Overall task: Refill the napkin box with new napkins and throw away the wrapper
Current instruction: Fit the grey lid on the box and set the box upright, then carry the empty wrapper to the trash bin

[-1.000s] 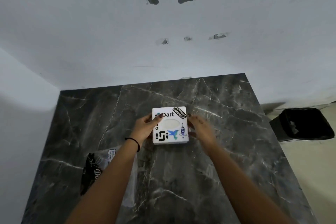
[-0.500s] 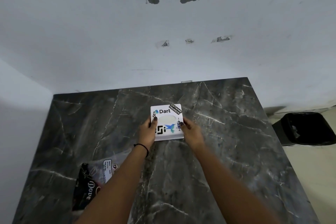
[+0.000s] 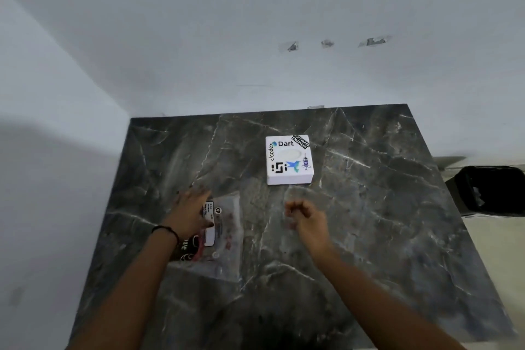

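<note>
Head view. The white napkin box (image 3: 289, 160), covered in stickers, sits flat on the dark marble counter (image 3: 383, 207) toward its far edge, clear of both hands. The clear wrapper (image 3: 224, 233) lies flat near the counter's left edge. The left hand (image 3: 191, 212) rests on the wrapper's left part, fingers spread flat, not closed around it. The right hand (image 3: 305, 216) hovers above mid-counter, fingers loosely curled and empty, nearer than the box. A black bin (image 3: 491, 190) stands beyond the right edge.

Napkin box (image 3: 289, 160) on table (image 3: 369, 236), wrapper (image 3: 224, 236) nearer-left, bin (image 3: 494, 190) beside table's right.
</note>
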